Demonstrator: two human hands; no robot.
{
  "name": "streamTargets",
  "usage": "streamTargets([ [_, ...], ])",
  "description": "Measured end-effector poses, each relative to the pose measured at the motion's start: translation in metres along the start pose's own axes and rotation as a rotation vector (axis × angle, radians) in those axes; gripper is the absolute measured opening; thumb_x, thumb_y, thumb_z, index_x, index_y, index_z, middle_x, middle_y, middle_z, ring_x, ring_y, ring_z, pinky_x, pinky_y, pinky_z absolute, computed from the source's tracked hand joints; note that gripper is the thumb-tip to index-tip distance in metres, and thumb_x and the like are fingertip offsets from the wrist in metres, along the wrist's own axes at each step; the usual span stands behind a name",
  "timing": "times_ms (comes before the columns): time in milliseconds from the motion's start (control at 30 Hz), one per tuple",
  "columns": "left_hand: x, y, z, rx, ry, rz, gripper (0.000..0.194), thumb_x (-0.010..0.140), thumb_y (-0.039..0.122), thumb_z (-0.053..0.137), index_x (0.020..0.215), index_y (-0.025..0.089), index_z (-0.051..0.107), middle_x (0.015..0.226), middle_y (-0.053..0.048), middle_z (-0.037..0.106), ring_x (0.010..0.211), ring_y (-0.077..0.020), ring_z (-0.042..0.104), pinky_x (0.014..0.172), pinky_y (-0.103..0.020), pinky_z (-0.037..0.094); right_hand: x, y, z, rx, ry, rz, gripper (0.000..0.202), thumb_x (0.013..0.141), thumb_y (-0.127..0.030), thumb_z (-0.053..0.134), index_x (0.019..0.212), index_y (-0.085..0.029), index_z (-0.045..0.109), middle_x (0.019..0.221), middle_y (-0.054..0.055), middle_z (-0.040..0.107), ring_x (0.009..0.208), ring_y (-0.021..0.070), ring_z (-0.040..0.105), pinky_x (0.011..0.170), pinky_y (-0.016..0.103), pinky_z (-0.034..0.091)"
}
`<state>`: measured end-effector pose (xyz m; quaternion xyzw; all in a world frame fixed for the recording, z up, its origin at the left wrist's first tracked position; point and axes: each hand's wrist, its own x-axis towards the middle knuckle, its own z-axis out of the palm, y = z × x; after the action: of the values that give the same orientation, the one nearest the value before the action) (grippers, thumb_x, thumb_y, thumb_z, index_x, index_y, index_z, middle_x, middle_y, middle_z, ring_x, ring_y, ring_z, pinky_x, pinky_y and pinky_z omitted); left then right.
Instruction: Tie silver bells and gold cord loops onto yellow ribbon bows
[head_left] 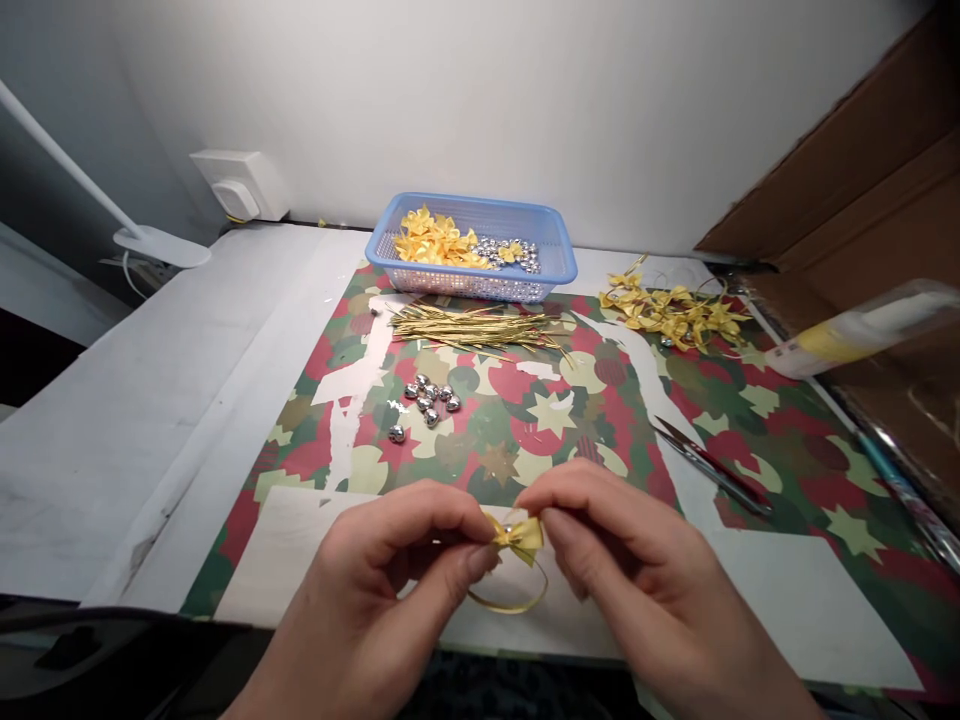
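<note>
Between my two hands is a small gold ribbon bow (527, 540) with a shiny bell partly visible at its middle. A loop of gold cord (517, 608) hangs below it. The thumb and forefinger of my left hand (409, 570) pinch the bow's left side. My right hand (622, 570) is closed at the bow's right loop, its fingertips against the ribbon. Beyond my hands lie several silver jingle bells (427, 397) in a loose cluster. Behind them is a bundle of gold cord pieces (472, 328).
A blue basket (559, 262) at the back holds gold bows and silver bells. Gold bows with bells (682, 312) are piled at right, near a glue bottle (847, 340). Scissors (712, 467) lie on the patterned sheet. A white lamp (161, 245) stands at left; cardboard (847, 190) borders the right.
</note>
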<state>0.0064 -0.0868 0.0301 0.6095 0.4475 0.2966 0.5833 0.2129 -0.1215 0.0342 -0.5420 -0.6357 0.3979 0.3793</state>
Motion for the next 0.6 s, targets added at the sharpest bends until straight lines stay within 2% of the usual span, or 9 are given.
streamTargets([
  [100, 0.0, 0.0, 0.0, 0.011, 0.02, 0.011, 0.006, 0.091, 0.028, 0.074, 0.09, 0.024, 0.079, 0.085, -0.003, 0.078, 0.077, -0.0204, 0.071, 0.063, -0.024, 0.058, -0.005, 0.001, -0.006, -0.03, 0.136, -0.07, 0.032, 0.105, -0.019, 0.048, 0.126, -0.04, 0.062, 0.093, -0.001, 0.069, 0.061, 0.0123, 0.06, 0.054, 0.023, 0.051],
  [167, 0.0, 0.0, 0.0, 0.007, 0.022, 0.033, 0.006, 0.091, 0.027, 0.074, 0.091, 0.025, 0.079, 0.087, -0.002, 0.079, 0.079, -0.0205, 0.073, 0.064, -0.024, 0.059, -0.007, 0.0, -0.011, -0.068, 0.15, -0.104, 0.04, 0.103, -0.015, 0.051, 0.131, -0.043, 0.058, 0.093, -0.002, 0.071, 0.067, 0.0138, 0.066, 0.062, 0.024, 0.057],
  [300, -0.001, -0.001, 0.0, 0.003, 0.029, 0.048, 0.007, 0.091, 0.024, 0.073, 0.093, 0.027, 0.079, 0.089, 0.0, 0.079, 0.083, -0.0208, 0.075, 0.069, -0.023, 0.061, -0.01, -0.005, -0.015, -0.223, 0.055, -0.176, 0.033, 0.1, -0.013, 0.057, 0.119, -0.038, 0.065, 0.096, -0.001, 0.075, 0.077, 0.0166, 0.073, 0.073, 0.026, 0.062],
  [433, -0.001, -0.001, 0.001, 0.037, 0.081, 0.069, 0.004, 0.09, 0.025, 0.075, 0.089, 0.027, 0.079, 0.088, 0.001, 0.08, 0.079, -0.0198, 0.074, 0.066, -0.023, 0.06, -0.015, -0.008, -0.014, -0.338, 0.142, -0.192, 0.046, 0.098, -0.015, 0.058, 0.138, -0.039, 0.055, 0.116, 0.003, 0.075, 0.087, 0.0215, 0.076, 0.08, 0.031, 0.065],
  [467, -0.001, -0.001, 0.001, 0.051, 0.084, 0.084, 0.004, 0.09, 0.026, 0.075, 0.089, 0.027, 0.079, 0.088, 0.001, 0.08, 0.079, -0.0196, 0.074, 0.066, -0.023, 0.06, -0.016, -0.009, -0.014, -0.362, 0.152, -0.198, 0.045, 0.098, -0.015, 0.059, 0.136, -0.039, 0.056, 0.12, 0.004, 0.074, 0.092, 0.0236, 0.077, 0.08, 0.032, 0.065],
  [533, 0.0, -0.001, 0.001, 0.083, 0.07, 0.115, 0.007, 0.092, 0.027, 0.073, 0.088, 0.027, 0.078, 0.085, 0.001, 0.079, 0.076, -0.0189, 0.072, 0.065, -0.024, 0.058, -0.016, -0.011, -0.014, -0.392, 0.124, -0.222, 0.033, 0.096, -0.014, 0.06, 0.12, -0.036, 0.065, 0.121, 0.005, 0.073, 0.105, 0.027, 0.075, 0.078, 0.031, 0.065],
  [600, 0.0, 0.0, 0.0, 0.109, 0.041, 0.123, 0.01, 0.095, 0.028, 0.07, 0.087, 0.026, 0.077, 0.082, 0.001, 0.077, 0.074, -0.0181, 0.071, 0.064, -0.024, 0.056, -0.016, -0.015, -0.015, -0.365, 0.073, -0.245, 0.028, 0.096, -0.009, 0.056, 0.104, -0.033, 0.066, 0.108, 0.005, 0.075, 0.1, 0.0245, 0.075, 0.072, 0.028, 0.063],
])
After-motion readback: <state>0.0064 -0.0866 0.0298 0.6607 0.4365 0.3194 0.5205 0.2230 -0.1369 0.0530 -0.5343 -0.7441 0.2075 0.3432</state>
